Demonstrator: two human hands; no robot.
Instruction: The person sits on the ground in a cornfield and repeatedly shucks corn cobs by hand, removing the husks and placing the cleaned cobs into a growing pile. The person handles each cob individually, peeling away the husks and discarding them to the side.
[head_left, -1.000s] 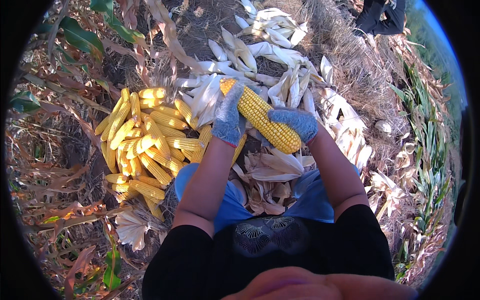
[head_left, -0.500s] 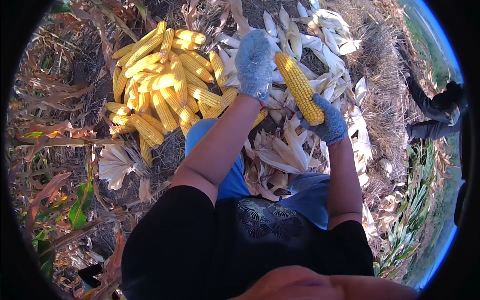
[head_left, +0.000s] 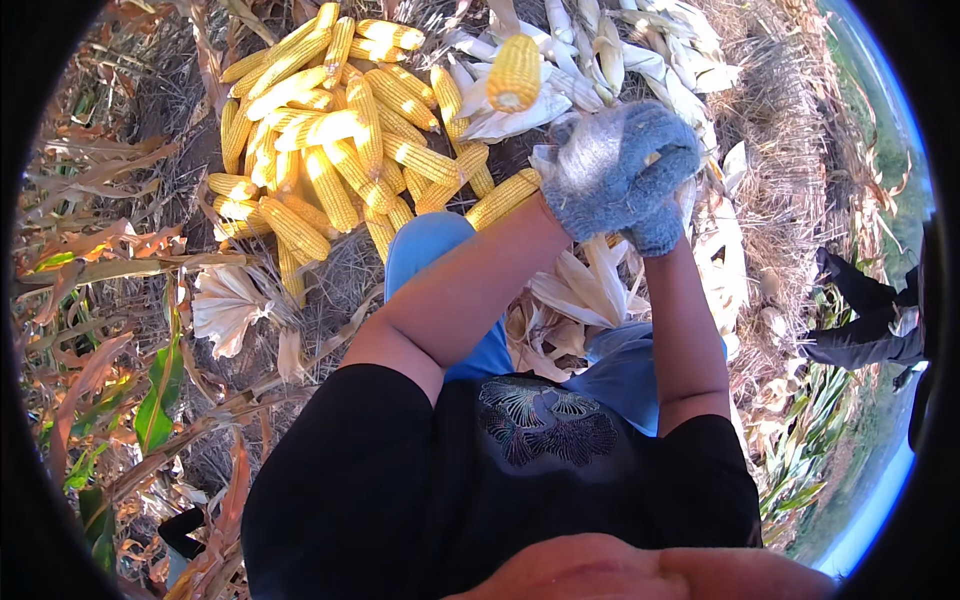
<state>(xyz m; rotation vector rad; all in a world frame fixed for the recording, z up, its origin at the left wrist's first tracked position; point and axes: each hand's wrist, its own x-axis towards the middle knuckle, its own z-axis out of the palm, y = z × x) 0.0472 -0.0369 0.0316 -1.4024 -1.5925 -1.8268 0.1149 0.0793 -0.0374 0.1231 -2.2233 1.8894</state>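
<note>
My left hand [head_left: 620,165], in a grey knitted glove, is closed, its fingers curled over my right hand. What lies inside its grip is hidden. My right hand [head_left: 655,228], gloved alike, shows only in part beneath it, its fingers covered. A husked yellow corn cob [head_left: 514,74] appears beyond my hands, touching neither, end-on and seemingly in the air. To the left lies a heap of husked corn cobs [head_left: 340,150]. Past my hands are corn ears still in pale husks [head_left: 610,50].
Loose dry husks [head_left: 575,290] lie between my knees [head_left: 430,245]. Dry stalks and leaves [head_left: 100,270] stand along the left. A spread husk [head_left: 228,305] rests below the heap. Another person in dark clothes [head_left: 865,310] is at the far right.
The corn cob has left my right hand and now appears farther forward and left. My left hand has moved right and nearer, over my right hand. The other person has shifted in view.
</note>
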